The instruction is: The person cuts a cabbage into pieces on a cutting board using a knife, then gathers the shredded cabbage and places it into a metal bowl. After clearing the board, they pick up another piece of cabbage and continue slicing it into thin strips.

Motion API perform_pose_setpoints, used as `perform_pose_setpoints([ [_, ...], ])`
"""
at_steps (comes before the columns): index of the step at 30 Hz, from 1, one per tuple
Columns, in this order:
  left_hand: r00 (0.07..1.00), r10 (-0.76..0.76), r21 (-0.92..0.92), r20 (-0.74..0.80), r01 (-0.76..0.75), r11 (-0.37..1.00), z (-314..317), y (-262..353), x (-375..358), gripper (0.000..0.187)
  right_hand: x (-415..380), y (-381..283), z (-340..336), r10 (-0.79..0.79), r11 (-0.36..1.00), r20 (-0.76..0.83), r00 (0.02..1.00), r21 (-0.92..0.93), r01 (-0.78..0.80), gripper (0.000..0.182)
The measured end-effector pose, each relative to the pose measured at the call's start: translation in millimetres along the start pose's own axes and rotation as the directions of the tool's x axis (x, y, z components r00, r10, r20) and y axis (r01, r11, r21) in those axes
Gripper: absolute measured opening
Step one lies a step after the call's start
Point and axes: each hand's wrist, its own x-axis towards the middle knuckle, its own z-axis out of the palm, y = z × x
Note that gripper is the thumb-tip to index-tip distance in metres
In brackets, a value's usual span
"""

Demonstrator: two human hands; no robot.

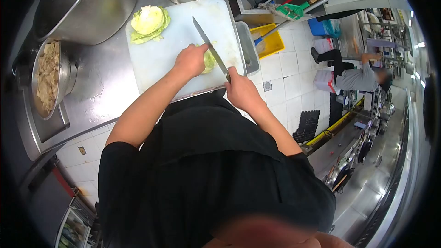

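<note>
- While I'm watching remotely, the right hand (238,87) is gripping the knife (215,54); the left hand (190,60) is resting at the blade, and I cannot tell whether it's pinching anything.
- Between left hand and blade, cut cabbage (209,63) is lying on the white board (158,59); I'm reading this as slicing, the next stroke probably needing fingers clear.
- Steel counter (98,85) is carrying a large pot (103,14).
- Beyond, a person (357,80) is occupying the tiled room.

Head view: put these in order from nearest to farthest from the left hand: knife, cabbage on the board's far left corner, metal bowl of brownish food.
1. Knife: just right of the left hand.
2. Cabbage: ahead and left, on the cutting board.
3. Metal bowl of brownish food: far left, off the board.
</note>
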Motion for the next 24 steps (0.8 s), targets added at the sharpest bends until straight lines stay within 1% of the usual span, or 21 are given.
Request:
perform_pose_setpoints([
  [1, 0.998, 0.028, -0.042, -0.052, -0.031, 0.999, 2.6, -1.3, -0.1, 0.036, -6.5, -1.5, -0.6, 0.039, 0.999, 0.026, 0.999, -0.02, -0.039, 0.025],
  [3, 0.998, 0.045, -0.05, -0.052, -0.047, 0.998, 3.6, -2.5, 0.8, 0.036, -5.1, 9.7, 14.2, 0.073, 0.997, 0.036, 0.997, -0.018, -0.072, 0.024],
  [5, 0.997, 0.065, -0.055, -0.049, -0.068, 0.996, 3.1, -4.5, 2.4, 0.036, 6.5, 17.1, 33.9, 0.018, 1.0, -0.016, 1.0, 0.0, -0.018, 0.024],
  [6, 0.997, 0.071, -0.052, -0.033, -0.073, 0.996, 3.4, -6.7, 5.0, 0.036, 14.8, 19.4, 41.5, 0.025, 1.0, -0.018, 1.0, 0.002, -0.025, 0.024],
  [8, 0.997, 0.071, -0.056, -0.022, -0.072, 0.996, 6.7, -6.2, 5.6, 0.036, 31.3, 22.7, 49.6, -0.022, 1.0, -0.083, 0.996, 0.01, 0.023, 0.025],
  [11, 0.997, 0.057, -0.056, -0.051, -0.06, 0.997, 4.8, -9.3, 5.2, 0.036, 4.5, 10.0, 21.5, -0.018, 0.999, -0.072, 0.997, 0.041, 0.02, 0.024],
  [12, 0.996, 0.062, -0.074, -0.061, -0.066, 0.995, 5.4, -9.4, 4.7, 0.036, -2.9, 4.1, 14.8, 0.019, 1.0, -0.021, 1.0, 0.005, -0.018, 0.024],
  [13, 0.995, 0.07, -0.092, -0.066, -0.076, 0.993, 7.5, -8.3, 3.3, 0.036, -1.2, 8.2, 22.7, 0.027, 1.0, -0.019, 0.999, 0.005, -0.026, 0.024],
  [15, 0.995, 0.08, -0.089, -0.06, -0.086, 0.992, 7.1, -8.0, 4.4, 0.035, 19.9, 20.0, 49.2, -0.026, 1.0, -0.06, 0.998, 0.005, 0.026, 0.024],
  [16, 0.995, 0.077, -0.087, -0.058, -0.082, 0.993, 7.6, -8.9, 3.8, 0.035, 31.0, 17.7, 53.7, 0.005, 1.0, -0.069, 0.998, -0.015, -0.006, 0.024],
  [17, 0.996, 0.071, -0.089, -0.06, -0.076, 0.993, 9.1, -9.0, 2.4, 0.035, 27.8, 18.8, 52.8, 0.001, 1.0, -0.064, 0.998, -0.017, -0.002, 0.024],
  [19, 0.994, 0.1, -0.05, -0.048, -0.103, 0.993, 7.8, -11.8, 4.4, 0.035, 19.6, 10.8, 35.0, 0.012, 0.998, -0.07, 0.997, 0.058, -0.008, 0.028],
  [20, 0.993, 0.1, -0.049, -0.056, -0.103, 0.994, 6.6, -13.5, 6.1, 0.035, 7.2, 4.5, 24.7, 0.017, 1.0, -0.05, 0.999, 0.025, -0.016, 0.023],
  [22, 0.99, 0.11, -0.097, -0.089, -0.118, 0.988, 10.4, -12.4, 3.8, 0.035, 13.6, 14.0, 42.9, 0.011, 1.0, -0.054, 0.998, 0.026, -0.01, 0.024],
  [23, 0.989, 0.118, -0.1, -0.087, -0.126, 0.987, 9.9, -11.4, 5.1, 0.035, 21.3, 17.8, 51.8, 0.0, 1.0, -0.063, 0.998, 0.026, 0.002, 0.025],
  [24, 0.994, 0.101, -0.08, -0.048, -0.105, 0.991, 5.6, -9.5, 5.0, 0.039, 33.4, 12.6, 50.9, 0.033, 0.999, -0.049, 0.998, -0.013, -0.034, 0.025],
])
